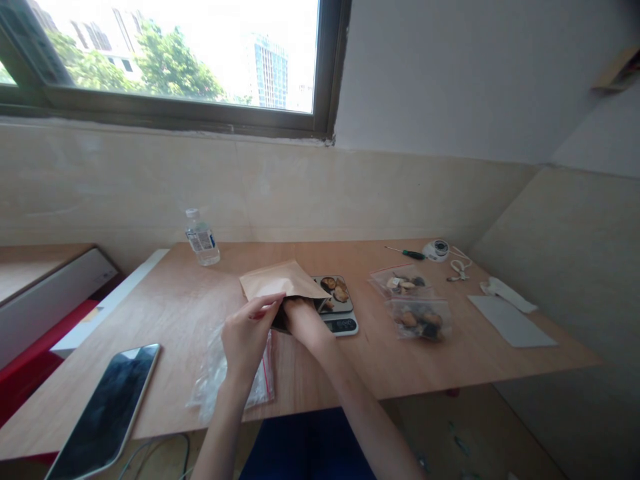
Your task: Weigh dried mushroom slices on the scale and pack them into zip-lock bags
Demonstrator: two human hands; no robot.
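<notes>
Brown paper bag (283, 279) held at the table's middle, its mouth toward the person.
Left hand (249, 328) pinches the bag's rim; the right hand (304, 321) reaches inside, its fingers hidden, so their grip cannot be told. Just right, partly covered, sits a digital scale (344, 327); farther right lie two clear filled pouches (419, 320); clear plastic bags (262, 385) lie beneath the left wrist.
</notes>
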